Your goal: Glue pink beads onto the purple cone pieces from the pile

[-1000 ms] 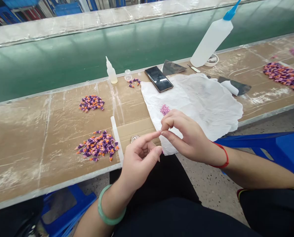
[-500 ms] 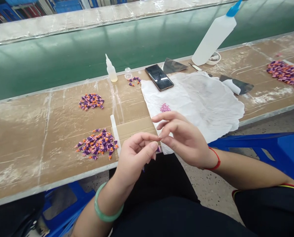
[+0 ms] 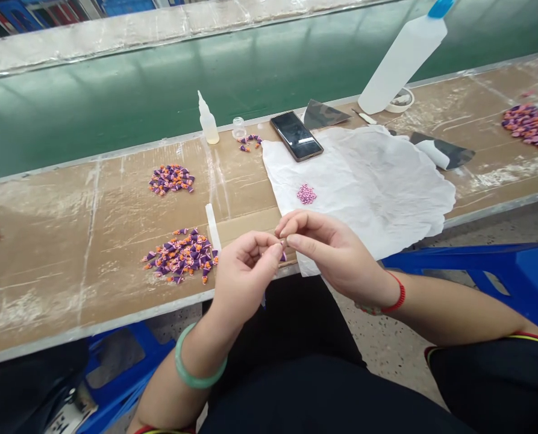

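I see a phone (image 3: 296, 135) on white paper (image 3: 377, 181) at twelve o'clock; a large squeeze bottle (image 3: 402, 60) at one; a small dropper bottle (image 3: 209, 120) at eleven.

This was a factory assembly line for small craft parts. A long green conveyor belt (image 3: 205, 78) ran behind a tape-covered cardboard bench (image 3: 70, 241), and on the bench beside that belt lay heaps of purple-and-orange pieces (image 3: 181, 255) and glue bottles (image 3: 208, 120).

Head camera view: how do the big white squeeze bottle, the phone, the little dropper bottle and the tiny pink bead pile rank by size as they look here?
1. Big white squeeze bottle, clearly the largest.
2. Phone.
3. Little dropper bottle, somewhat smaller than the phone.
4. Pink bead pile, smallest, though it lies nearer the camera.
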Tool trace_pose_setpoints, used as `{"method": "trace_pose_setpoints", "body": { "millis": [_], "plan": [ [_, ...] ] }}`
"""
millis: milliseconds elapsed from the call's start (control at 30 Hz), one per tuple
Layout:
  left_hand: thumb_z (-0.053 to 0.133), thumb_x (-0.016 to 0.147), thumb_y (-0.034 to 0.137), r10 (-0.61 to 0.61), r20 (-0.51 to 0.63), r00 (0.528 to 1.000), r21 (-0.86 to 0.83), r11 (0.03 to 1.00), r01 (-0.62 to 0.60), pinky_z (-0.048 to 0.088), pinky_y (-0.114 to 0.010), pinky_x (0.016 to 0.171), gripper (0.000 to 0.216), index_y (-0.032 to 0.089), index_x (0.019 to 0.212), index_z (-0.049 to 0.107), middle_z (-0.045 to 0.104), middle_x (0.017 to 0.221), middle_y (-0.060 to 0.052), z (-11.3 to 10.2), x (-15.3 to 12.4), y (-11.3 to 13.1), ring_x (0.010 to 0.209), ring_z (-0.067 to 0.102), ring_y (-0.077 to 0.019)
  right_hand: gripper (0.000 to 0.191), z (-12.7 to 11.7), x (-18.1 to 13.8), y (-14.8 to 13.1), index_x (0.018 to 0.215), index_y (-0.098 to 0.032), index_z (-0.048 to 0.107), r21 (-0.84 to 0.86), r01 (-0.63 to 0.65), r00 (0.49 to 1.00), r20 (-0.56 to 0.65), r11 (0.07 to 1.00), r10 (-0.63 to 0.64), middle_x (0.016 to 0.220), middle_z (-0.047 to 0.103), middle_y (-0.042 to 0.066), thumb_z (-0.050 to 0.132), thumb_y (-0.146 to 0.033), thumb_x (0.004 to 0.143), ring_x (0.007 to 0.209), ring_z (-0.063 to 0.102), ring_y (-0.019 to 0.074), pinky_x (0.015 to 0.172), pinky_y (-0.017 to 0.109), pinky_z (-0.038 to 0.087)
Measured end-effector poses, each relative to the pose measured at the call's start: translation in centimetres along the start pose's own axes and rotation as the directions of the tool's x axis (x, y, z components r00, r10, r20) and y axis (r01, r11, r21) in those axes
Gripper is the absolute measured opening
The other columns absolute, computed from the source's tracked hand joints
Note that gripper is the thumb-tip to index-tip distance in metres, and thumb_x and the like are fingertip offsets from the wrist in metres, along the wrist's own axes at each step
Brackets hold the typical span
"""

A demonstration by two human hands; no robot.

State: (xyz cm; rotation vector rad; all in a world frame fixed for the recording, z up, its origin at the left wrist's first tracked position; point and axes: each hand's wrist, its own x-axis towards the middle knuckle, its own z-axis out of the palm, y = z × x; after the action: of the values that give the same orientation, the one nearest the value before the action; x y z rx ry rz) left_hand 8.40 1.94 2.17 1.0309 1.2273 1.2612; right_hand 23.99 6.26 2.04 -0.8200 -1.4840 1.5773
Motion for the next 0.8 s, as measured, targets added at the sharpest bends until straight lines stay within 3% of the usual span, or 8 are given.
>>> {"method": "trace_pose_setpoints", "body": {
  "millis": [133, 200, 267, 333, 400, 500, 667, 800],
  "plan": [
    [0.069, 0.077, 0.033, -0.178, 0.147, 0.973, -0.192, 0.960, 0.205, 0.027, -0.019, 0.042, 0.019, 0.017, 0.069, 0.062, 0.047, 0.048, 0.006, -0.6, 0.2, 0.1, 0.041, 0.034, -0.0051, 0.007, -1.0, 0.5, -1.8, 0.083, -0.018, 0.061, -0.320, 0.058, 0.995, 0.093, 0.945, -0.030, 0.077, 0.060, 0.000, 0.058, -0.021, 0.089, 0.073, 0.055, 0.0131, 0.069, 0.027, 0.046],
    [0.068, 0.079, 0.031, -0.118, 0.113, 0.987, -0.093, 0.987, 0.129, 0.029, -0.019, 0.042, 0.018, 0.017, 0.070, 0.063, 0.051, 0.050, 0.005, -0.7, 0.0, 0.3, 0.042, 0.038, -0.0062, 0.013, -1.3, 0.7, -2.5, 0.077, -0.018, 0.058, -0.398, 0.014, 0.991, 0.127, 0.917, 0.040, 0.071, 0.056, -0.001, 0.057, -0.025, 0.089, 0.067, 0.050, 0.0122, 0.063, 0.027, 0.042],
    [0.064, 0.083, 0.024, 0.087, 0.051, 0.995, 0.173, 0.980, -0.095, 0.034, -0.020, 0.045, 0.013, 0.017, 0.072, 0.064, 0.058, 0.056, 0.002, -0.7, -0.3, 0.5, 0.046, 0.045, -0.0076, 0.018, -1.4, 0.9, -2.9, 0.075, -0.019, 0.056, -0.412, -0.091, 0.974, 0.153, 0.906, 0.167, 0.068, 0.053, -0.002, 0.056, -0.031, 0.089, 0.064, 0.049, 0.0120, 0.060, 0.027, 0.040],
    [0.062, 0.084, 0.014, 0.398, 0.084, 0.913, 0.495, 0.779, -0.385, 0.038, -0.021, 0.049, 0.013, 0.017, 0.073, 0.064, 0.061, 0.058, 0.002, -0.8, -0.5, 0.5, 0.048, 0.048, -0.0082, 0.020, -1.4, 1.0, -3.3, 0.075, -0.019, 0.056, -0.390, -0.185, 0.943, 0.190, 0.902, 0.275, 0.068, 0.054, -0.002, 0.055, -0.034, 0.089, 0.065, 0.050, 0.0123, 0.059, 0.027, 0.041],
    [0.061, 0.086, 0.007, 0.636, 0.224, 0.738, 0.676, 0.443, -0.588, 0.038, -0.023, 0.052, 0.017, 0.018, 0.073, 0.064, 0.061, 0.057, 0.003, -1.0, -0.5, 0.5, 0.049, 0.048, -0.0090, 0.021, -1.3, 1.1, -3.5, 0.074, -0.019, 0.056, -0.362, -0.237, 0.919, 0.218, 0.901, 0.329, 0.068, 0.055, -0.002, 0.054, -0.034, 0.088, 0.065, 0.052, 0.0123, 0.061, 0.027, 0.043],
    [0.061, 0.089, 0.006, 0.732, 0.420, 0.536, 0.714, 0.098, -0.694, 0.037, -0.026, 0.052, 0.015, 0.018, 0.080, 0.064, 0.059, 0.056, 0.003, -1.6, -0.2, 0.5, 0.052, 0.050, -0.0114, 0.019, -1.2, 1.2, -3.9, 0.071, -0.019, 0.055, -0.348, -0.286, 0.902, 0.216, 0.893, 0.374, 0.066, 0.055, -0.002, 0.056, -0.032, 0.085, 0.063, 0.052, 0.0115, 0.061, 0.026, 0.043],
    [0.061, 0.092, 0.009, 0.681, 0.576, 0.452, 0.661, -0.062, -0.748, 0.037, -0.029, 0.050, 0.011, 0.015, 0.084, 0.065, 0.061, 0.057, 0.000, -2.1, 0.1, 1.1, 0.053, 0.055, -0.0142, 0.012, -0.9, 1.2, -4.0, 0.069, -0.019, 0.054, -0.360, -0.323, 0.895, 0.185, 0.876, 0.406, 0.063, 0.054, -0.003, 0.057, -0.026, 0.078, 0.060, 0.048, 0.0104, 0.055, 0.024, 0.037],
    [0.060, 0.091, 0.008, 0.704, 0.514, 0.491, 0.678, 0.017, -0.735, 0.039, -0.028, 0.051, 0.014, 0.016, 0.080, 0.064, 0.061, 0.057, 0.000, -1.9, 0.0, 1.1, 0.052, 0.053, -0.0132, 0.008, -0.5, 1.1, -3.9, 0.068, -0.018, 0.054, -0.358, -0.255, 0.927, 0.174, 0.898, 0.333, 0.062, 0.053, -0.004, 0.055, -0.020, 0.075, 0.058, 0.047, 0.0095, 0.053, 0.023, 0.037]
  ]
}}
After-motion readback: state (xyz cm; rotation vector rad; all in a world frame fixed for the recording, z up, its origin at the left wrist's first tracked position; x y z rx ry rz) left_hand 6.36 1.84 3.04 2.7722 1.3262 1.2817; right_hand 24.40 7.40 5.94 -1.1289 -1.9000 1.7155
